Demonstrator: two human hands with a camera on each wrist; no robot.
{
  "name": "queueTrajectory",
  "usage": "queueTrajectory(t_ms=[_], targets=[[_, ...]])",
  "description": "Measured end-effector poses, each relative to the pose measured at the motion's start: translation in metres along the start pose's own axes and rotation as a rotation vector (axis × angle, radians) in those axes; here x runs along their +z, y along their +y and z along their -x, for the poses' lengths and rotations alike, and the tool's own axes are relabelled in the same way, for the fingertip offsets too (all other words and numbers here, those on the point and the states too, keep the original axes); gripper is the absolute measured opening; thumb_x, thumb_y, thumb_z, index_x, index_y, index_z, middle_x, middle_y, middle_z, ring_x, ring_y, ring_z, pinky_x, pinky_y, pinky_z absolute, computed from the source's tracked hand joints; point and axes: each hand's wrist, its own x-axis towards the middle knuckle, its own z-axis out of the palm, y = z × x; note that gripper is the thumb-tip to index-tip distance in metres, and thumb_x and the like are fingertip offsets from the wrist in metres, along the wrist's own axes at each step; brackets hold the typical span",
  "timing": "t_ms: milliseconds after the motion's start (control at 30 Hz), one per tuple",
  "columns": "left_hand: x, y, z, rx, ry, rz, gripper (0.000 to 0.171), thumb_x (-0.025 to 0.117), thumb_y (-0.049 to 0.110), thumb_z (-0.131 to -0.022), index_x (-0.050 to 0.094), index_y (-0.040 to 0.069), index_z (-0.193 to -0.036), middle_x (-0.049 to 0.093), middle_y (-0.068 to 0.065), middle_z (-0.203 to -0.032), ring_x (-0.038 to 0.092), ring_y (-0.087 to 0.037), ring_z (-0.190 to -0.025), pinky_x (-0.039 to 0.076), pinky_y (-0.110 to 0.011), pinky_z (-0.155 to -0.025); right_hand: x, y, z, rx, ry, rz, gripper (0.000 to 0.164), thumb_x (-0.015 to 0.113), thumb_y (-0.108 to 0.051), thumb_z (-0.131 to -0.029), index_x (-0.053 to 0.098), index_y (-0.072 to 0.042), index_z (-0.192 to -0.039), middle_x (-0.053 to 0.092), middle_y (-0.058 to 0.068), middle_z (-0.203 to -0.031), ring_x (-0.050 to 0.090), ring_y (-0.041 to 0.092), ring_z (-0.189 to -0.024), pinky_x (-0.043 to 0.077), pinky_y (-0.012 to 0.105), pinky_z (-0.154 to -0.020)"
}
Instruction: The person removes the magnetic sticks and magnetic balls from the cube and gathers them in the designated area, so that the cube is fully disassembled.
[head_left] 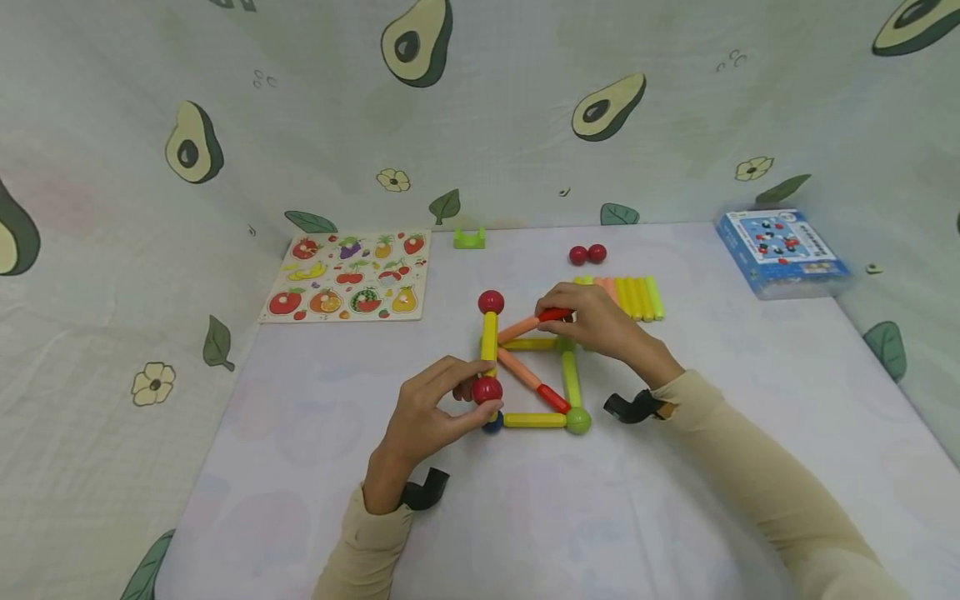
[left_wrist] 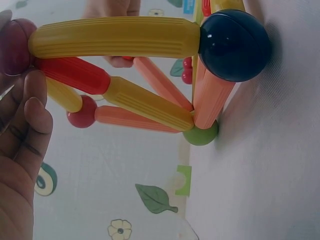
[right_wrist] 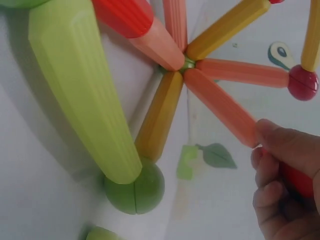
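Observation:
A frame of magnetic rods and balls stands on the table. My left hand [head_left: 427,408] holds the red ball [head_left: 487,390] at its near upper corner, thumb on one side and fingers on the other. Below that ball a yellow rod [left_wrist: 117,37] runs down to a dark blue ball [left_wrist: 235,46]. My right hand [head_left: 596,321] pinches a red rod [head_left: 553,314] joined end to end with an orange rod [right_wrist: 222,107]. That orange rod slants up from the green ball at the far left corner. Another red ball [head_left: 491,302] tops that corner. A green ball [right_wrist: 135,187] marks a base corner.
Several yellow, green and orange rods [head_left: 636,298] lie in a row behind my right hand. Two red balls [head_left: 587,254] sit further back. A fruit picture board [head_left: 408,308] is at the back left, a green bracket [head_left: 469,240] beside it, a blue box [head_left: 780,250] at the back right.

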Motion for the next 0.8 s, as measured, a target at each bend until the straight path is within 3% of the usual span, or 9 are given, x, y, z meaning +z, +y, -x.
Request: queueTrajectory(t_ms=[200,333,600,800], targets=[[0.001,0.0,0.001,-0.002,-0.002,0.0,0.046,0.084,0.027,-0.083,0.069,0.01,-0.123,0.064,0.002,-0.091,0.054,-0.011,-0.075,0.051,-0.025,-0.062,-0.007,0.001,0.008,0.048,0.107,-0.026,0.022,0.075,-0.009,-0.089,0.074,-0.008,-0.112,0.063,0.006,-0.111,0.058,0.022,-0.096,0.056,0.042,-0.079],[0.001,0.0,0.001,-0.002,-0.002,0.001,0.047,0.084,0.026,-0.082,0.069,0.01,-0.124,0.064,0.001,-0.092,0.054,-0.011,-0.076,0.052,-0.029,-0.06,-0.016,0.005,0.015,0.056,0.152,-0.016,0.028,0.069,-0.003,-0.092,0.071,-0.006,-0.119,0.059,0.01,-0.117,0.057,0.026,-0.099,0.055,0.046,-0.081],[0.0,0.0,0.002,0.001,0.0,0.0,0.046,0.083,0.027,-0.083,0.069,0.01,-0.123,0.064,0.002,-0.092,0.054,-0.011,-0.076,0.052,-0.031,-0.059,-0.03,0.01,0.044,0.118,0.093,0.034,0.028,0.078,-0.006,-0.086,0.073,-0.008,-0.114,0.071,0.004,-0.11,0.062,0.023,-0.1,0.055,0.045,-0.085],[0.001,-0.001,0.001,0.011,0.005,0.002,0.045,0.083,0.027,-0.084,0.069,0.009,-0.123,0.064,0.001,-0.092,0.054,-0.012,-0.075,0.05,-0.026,-0.061,-0.025,0.019,0.07,0.165,0.064,0.092,0.032,0.079,0.001,-0.083,0.072,-0.003,-0.114,0.068,0.01,-0.112,0.062,0.028,-0.101,0.055,0.05,-0.085]])
